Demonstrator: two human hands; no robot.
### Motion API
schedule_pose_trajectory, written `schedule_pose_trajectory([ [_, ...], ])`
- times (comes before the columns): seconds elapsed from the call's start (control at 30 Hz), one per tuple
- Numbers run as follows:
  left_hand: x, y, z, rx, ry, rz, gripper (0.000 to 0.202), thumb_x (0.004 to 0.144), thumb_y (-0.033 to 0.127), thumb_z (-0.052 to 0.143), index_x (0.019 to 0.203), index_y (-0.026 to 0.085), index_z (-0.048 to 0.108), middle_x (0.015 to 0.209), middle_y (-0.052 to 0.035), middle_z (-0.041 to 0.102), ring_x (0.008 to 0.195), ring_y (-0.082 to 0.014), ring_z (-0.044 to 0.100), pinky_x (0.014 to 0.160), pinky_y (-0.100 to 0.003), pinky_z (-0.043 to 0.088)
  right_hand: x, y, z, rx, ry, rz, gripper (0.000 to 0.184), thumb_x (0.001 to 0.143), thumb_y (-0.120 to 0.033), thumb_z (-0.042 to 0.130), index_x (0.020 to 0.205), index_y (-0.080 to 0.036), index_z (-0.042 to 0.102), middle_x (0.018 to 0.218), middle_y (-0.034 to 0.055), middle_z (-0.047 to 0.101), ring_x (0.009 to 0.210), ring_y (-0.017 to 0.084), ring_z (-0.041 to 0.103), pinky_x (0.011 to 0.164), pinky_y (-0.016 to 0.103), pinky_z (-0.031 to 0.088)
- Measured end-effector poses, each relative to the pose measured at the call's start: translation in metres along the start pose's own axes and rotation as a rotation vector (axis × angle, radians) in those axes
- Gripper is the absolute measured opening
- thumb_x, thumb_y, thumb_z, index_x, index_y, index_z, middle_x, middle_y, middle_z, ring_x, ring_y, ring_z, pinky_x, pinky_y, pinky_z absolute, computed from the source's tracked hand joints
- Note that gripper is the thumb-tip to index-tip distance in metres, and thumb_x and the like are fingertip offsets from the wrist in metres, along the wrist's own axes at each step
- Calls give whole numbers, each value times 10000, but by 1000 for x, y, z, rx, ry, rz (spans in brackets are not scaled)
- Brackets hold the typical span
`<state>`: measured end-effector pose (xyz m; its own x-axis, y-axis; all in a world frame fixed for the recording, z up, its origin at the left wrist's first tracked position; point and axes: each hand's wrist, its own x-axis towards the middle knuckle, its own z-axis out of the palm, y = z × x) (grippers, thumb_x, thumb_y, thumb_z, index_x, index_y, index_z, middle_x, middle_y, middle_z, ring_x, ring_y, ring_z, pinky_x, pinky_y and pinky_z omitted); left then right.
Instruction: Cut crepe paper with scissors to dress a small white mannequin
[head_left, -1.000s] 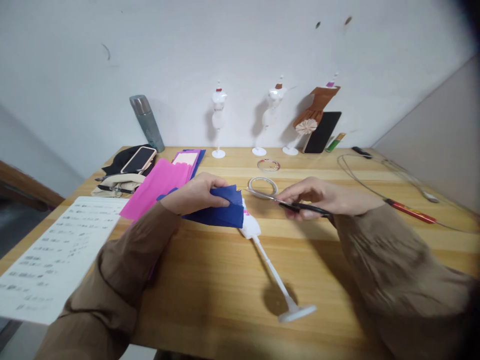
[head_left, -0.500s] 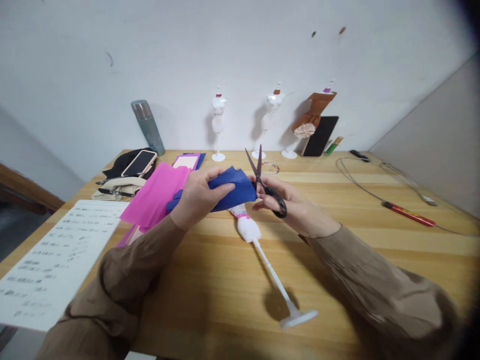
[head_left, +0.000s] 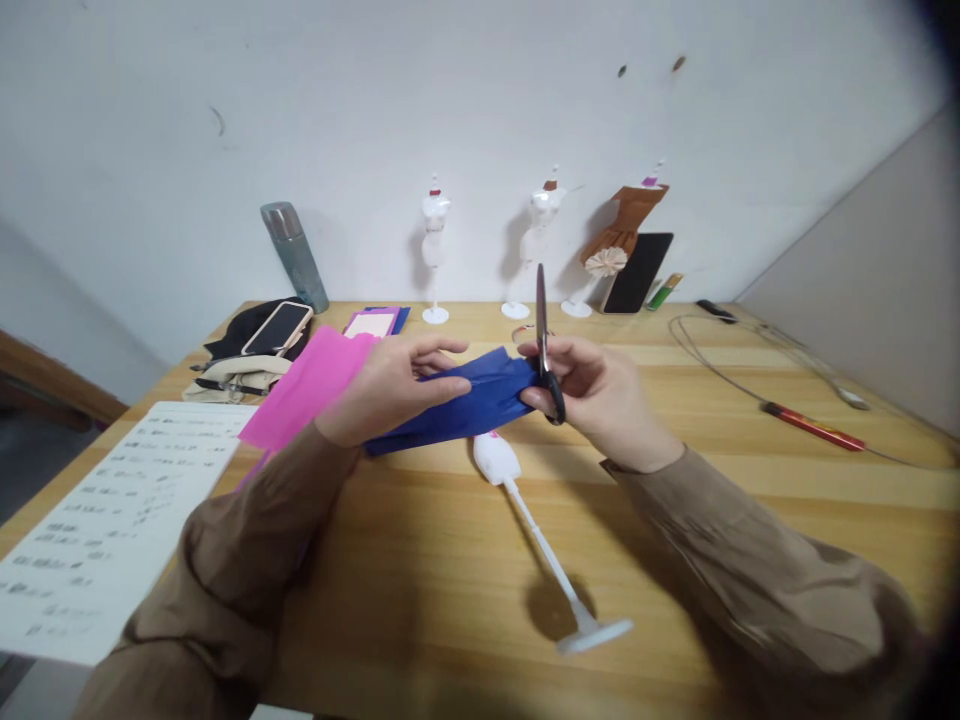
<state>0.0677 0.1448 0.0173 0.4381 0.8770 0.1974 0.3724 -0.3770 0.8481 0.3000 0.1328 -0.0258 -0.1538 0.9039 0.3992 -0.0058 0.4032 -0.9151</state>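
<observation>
A crinkled blue sheet (head_left: pixel 480 400), like crepe paper or thin cloth, hangs between my hands above the table. My right hand (head_left: pixel 600 390) pinches its right end. Black-handled scissors (head_left: pixel 541 310) are hooked on that same hand, blades together and pointing up. My left hand (head_left: pixel 401 385) is at the sheet's left part, fingers and thumb apart, with the thumb in front of the sheet. Under the sheet lies a small white dress-form stand (head_left: pixel 499 460); its upper part is hidden. A pink sheet (head_left: pixel 307 385) lies beside my left wrist.
Dress forms stand along the wall, one in a brown dress (head_left: pixel 630 215). A tumbler (head_left: pixel 296 255), a phone (head_left: pixel 277 328) and a written sheet (head_left: pixel 97 520) are on the left. A red-handled tool (head_left: pixel 810 426) with a cable lies on the right.
My left hand has loosened its grip on the blue sheet. The right hand has taken the sheet's end and drawn it rightward. The scissors' blades have come together and turned upright.
</observation>
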Motion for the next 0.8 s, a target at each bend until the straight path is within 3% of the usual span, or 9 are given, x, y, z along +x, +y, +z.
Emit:
schedule_pose_trajectory([
  [0.1, 3, -1, -10, 7, -187, 6, 428, 739, 242, 730, 1161, 185, 685, 1114, -58, 737, 1059, -207, 673, 908, -297, 514, 1, -5, -6, -32, 28, -30, 430, 599, -341, 905, 936, -234, 661, 984, 58, 720, 828, 197, 678, 759, 359, 600],
  [0.2, 6, -4, -8, 84, -278, -35, 192, 753, 253, 694, 928, 185, 733, 928, -17, 748, 910, -202, 684, 769, -269, 516, 0, -7, -9, -74, -10, -6, 447, 593, -358, 908, 943, -232, 659, 1032, 73, 719, 825, 205, 681, 757, 372, 608],
  [0.27, 6, -4, -4, 150, -282, -66, 123, 747, 264, 682, 821, 177, 725, 820, 0, 729, 795, -188, 663, 684, -258, 488, 1, -6, -9, -74, -46, 12, 448, 616, -369, 892, 978, -234, 665, 1047, 73, 718, 814, 197, 678, 753, 373, 610],
  [0.4, 3, 1, 7, 262, -213, -70, 121, 759, 227, 604, 793, 179, 710, 732, 16, 677, 691, -156, 601, 613, -249, 425, 4, -4, -11, -95, -79, 22, 482, 658, -342, 860, 1088, -234, 671, 1058, 65, 698, 849, 187, 664, 781, 363, 596],
  [0.5, -2, 5, 15, 325, -171, -30, 100, 755, 212, 577, 696, 170, 646, 660, 17, 608, 646, -141, 548, 587, -250, 389, 5, -4, -14, -142, -61, 27, 500, 660, -304, 851, 1118, -225, 666, 967, 47, 691, 806, 170, 644, 768, 347, 583],
  [0.7, -9, 8, 24, 253, -224, -13, 114, 774, 205, 557, 681, 159, 605, 675, 9, 604, 655, -132, 542, 579, -239, 390, 6, -10, -22, -104, -36, 70, 524, 570, -273, 895, 1034, -224, 657, 769, 14, 684, 730, 184, 655, 692, 338, 584],
  [0.8, -8, 6, 23, 181, -220, -46, 106, 756, 213, 579, 667, 159, 595, 682, 4, 617, 655, -138, 559, 571, -241, 410, 8, -14, -26, -99, 43, 66, 485, 632, -320, 869, 1057, -222, 657, 791, 28, 697, 739, 193, 668, 667, 341, 569],
])
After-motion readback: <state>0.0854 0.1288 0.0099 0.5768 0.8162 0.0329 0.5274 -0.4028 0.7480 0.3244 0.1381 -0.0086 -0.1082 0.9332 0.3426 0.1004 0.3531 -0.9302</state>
